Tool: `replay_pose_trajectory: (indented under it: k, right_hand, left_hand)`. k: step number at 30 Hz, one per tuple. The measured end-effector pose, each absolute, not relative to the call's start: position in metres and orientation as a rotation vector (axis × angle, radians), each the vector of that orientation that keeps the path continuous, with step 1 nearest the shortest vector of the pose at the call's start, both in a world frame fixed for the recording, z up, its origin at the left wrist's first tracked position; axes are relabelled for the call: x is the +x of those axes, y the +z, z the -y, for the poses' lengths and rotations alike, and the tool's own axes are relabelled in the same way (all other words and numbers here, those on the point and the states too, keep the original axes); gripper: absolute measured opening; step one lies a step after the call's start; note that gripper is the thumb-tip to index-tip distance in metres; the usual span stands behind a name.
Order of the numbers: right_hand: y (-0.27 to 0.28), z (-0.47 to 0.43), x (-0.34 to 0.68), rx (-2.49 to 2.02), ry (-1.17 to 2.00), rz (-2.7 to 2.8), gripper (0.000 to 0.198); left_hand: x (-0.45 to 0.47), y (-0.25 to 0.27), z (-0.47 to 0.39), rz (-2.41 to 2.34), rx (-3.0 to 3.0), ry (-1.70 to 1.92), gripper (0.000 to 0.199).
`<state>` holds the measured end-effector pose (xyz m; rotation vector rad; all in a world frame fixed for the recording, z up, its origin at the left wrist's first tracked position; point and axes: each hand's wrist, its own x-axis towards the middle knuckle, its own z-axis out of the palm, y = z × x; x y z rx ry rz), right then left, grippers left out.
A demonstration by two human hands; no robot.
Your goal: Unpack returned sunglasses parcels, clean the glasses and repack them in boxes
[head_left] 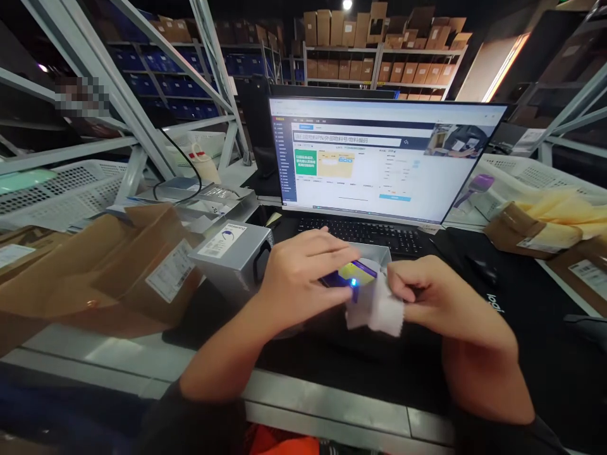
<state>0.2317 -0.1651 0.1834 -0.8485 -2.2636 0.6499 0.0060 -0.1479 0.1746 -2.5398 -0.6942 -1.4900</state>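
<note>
At centre, our left hand (301,268) stretches rightward at the pack (364,272); we cannot tell if it grips. Right of centre, our curled right hand (434,294) pinches the cloth (385,309).

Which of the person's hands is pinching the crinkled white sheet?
The right hand, its curled fingers closed on the white sheet. The left hand instead has the purple-and-yellow item between thumb and fingers.

Hands (294,268) before keyboard (379,234), monitor (351,170) behind, mouse (482,270) right
</note>
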Motion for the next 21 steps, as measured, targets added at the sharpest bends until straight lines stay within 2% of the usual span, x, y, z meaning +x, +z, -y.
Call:
replay_pose_trajectory:
  k: [3,10,12,17,21]
  right_hand:
    - [0.191,0.159,0.254,-0.763,0.821,2.386,0.04]
    - [0.191,0.159,0.261,-0.791,0.815,2.367,0.038]
    - [0.188,0.162,0.248,-0.835,0.759,2.229,0.038]
    - [0.18,0.171,0.215,-0.865,0.396,2.05,0.028]
    - [0.184,0.165,0.232,-0.724,0.548,2.25,0.03]
  left_hand:
    - [0.003,0.177,0.148,0.721,-2.554,-1.581,0.028]
    - [0.01,0.174,0.147,0.726,-2.509,-1.589,0.027]
    - [0.012,0.172,0.149,0.73,-2.432,-1.519,0.023]
    - [0.015,0.17,0.153,0.628,-2.353,-1.304,0.022]
    - [0.011,0.175,0.15,0.609,-2.414,-1.47,0.019]
